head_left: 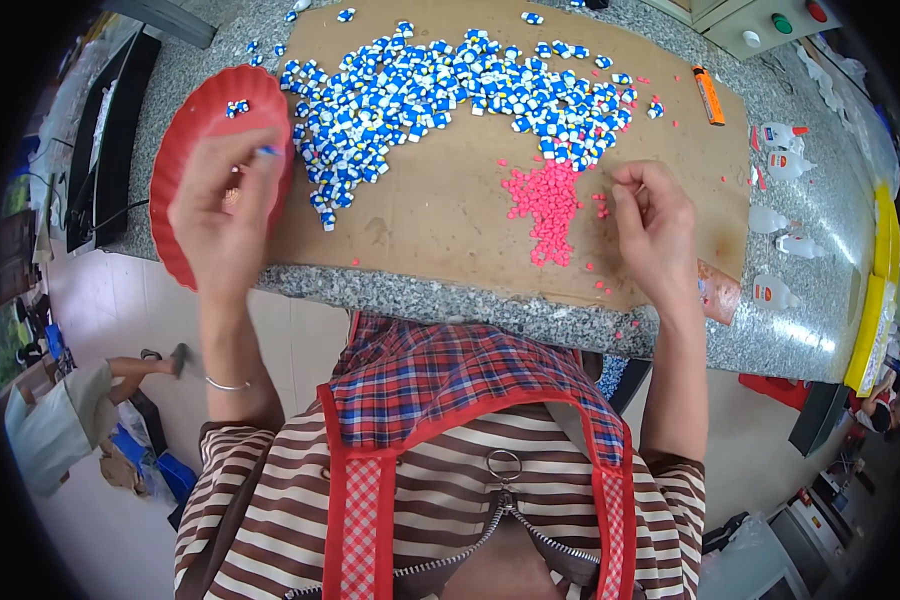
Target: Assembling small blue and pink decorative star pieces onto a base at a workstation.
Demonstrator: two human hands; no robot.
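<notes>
Person at speckled bench (450, 300), cardboard sheet (440, 210) on top. Left hand (220, 210) raised over red tray (185, 130) at left, fingers pinched shut on small blue-white piece (268, 151). Right hand (655, 225) on cardboard just right of pink pellet pile (545, 205), fingers curled; can't tell if holding anything. Farther back, big heap of blue-white pieces (440, 90). Orange lighter (708, 96) far right.

A speckled grey granite counter (530, 315) spans the scene, lit brightly enough to gleam at the right. Pale tiled floor (120, 300) lies below. A dark monitor (110, 120) stands at left; a yellow strip (885, 270) edges the right
</notes>
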